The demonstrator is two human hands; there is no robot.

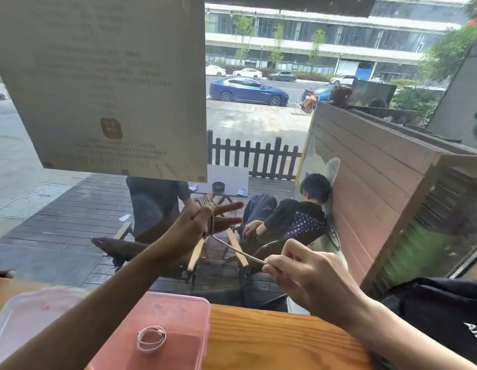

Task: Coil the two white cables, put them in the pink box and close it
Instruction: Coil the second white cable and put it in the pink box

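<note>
Fingers straight, the left hand [197, 222] serves as spool for the white cable [238, 249] the right hand [301, 276] pinches taut, one coil [139, 340] already in the pink box [178, 303].

Bright daylight from outside, fg dimmer & backlit, wide-angle bend at edges, blur + reflections at right

Window notice [98, 84] print unreadable; white lettering on black garment [445, 311] cut off.
</note>
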